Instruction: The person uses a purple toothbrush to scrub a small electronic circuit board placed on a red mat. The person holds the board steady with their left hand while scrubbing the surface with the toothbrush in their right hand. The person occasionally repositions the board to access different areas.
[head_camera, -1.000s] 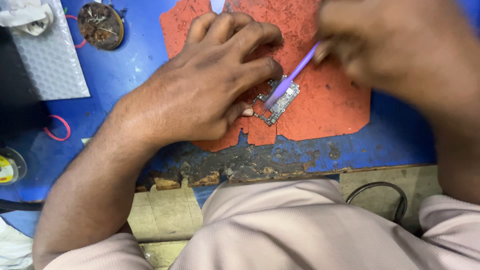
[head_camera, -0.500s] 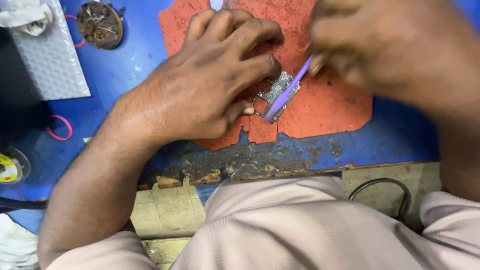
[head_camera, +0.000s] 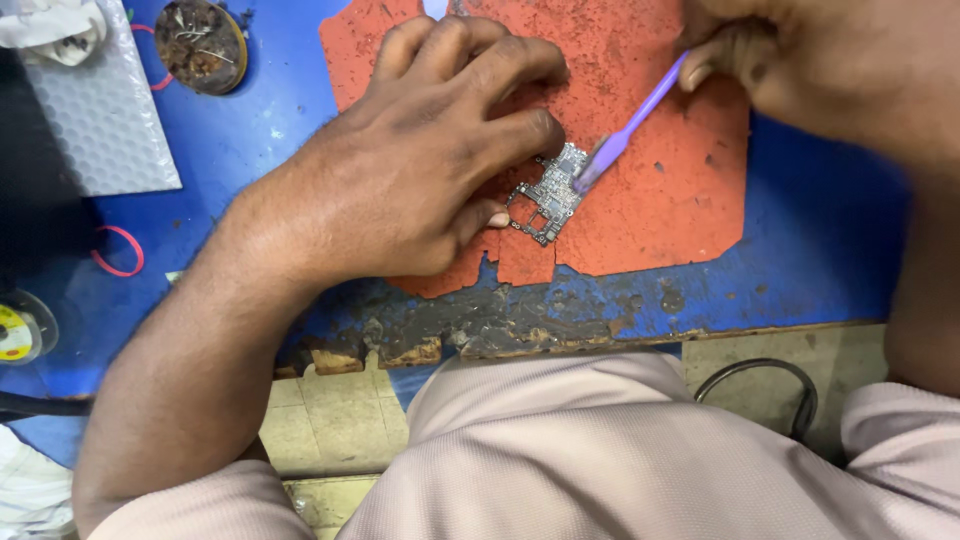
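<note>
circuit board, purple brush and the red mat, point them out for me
circuit board (head_camera: 545, 198): head view, middle of its bare face.
purple brush (head_camera: 640, 112): head view, on the handle between head and fingers.
red mat (head_camera: 660, 210): head view, bare patch right of the board.

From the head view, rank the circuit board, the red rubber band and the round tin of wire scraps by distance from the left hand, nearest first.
1. Circuit board: pinned under the left hand's fingertips, on the orange mat.
2. Round tin of wire scraps: upper left, on the blue surface.
3. Red rubber band: far left, near the edge.
</note>
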